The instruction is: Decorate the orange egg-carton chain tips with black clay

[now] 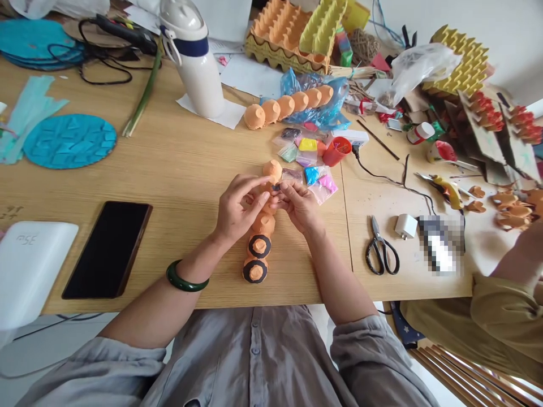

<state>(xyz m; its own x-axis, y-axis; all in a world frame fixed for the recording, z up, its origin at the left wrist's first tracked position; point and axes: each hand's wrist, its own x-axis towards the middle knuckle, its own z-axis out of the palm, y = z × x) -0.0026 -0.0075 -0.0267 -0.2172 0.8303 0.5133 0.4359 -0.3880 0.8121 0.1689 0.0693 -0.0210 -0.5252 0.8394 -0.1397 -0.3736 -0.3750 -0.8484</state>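
Observation:
My right hand (299, 206) pinches a small dark piece that looks like black clay (276, 187) between thumb and fingertips. Close beside it is my left hand (241, 204), with a dark green bangle on the wrist; its thumb and index finger are stretched out and apart, their tips near the dark piece. Below both hands a strip of orange egg-carton cups (266, 225) lies on the table, partly hidden by the fingers. The two cups nearest me carry black rings (257, 271) around their raised centres.
Packets of coloured clay (311, 175) and a red cup (337, 151) lie beyond my hands. Another orange cup strip (285, 106) sits farther back, near a white bottle (199, 73). Scissors (382, 249) are at right, a phone (108, 249) at left. Another person's arm (520, 254) shows far right.

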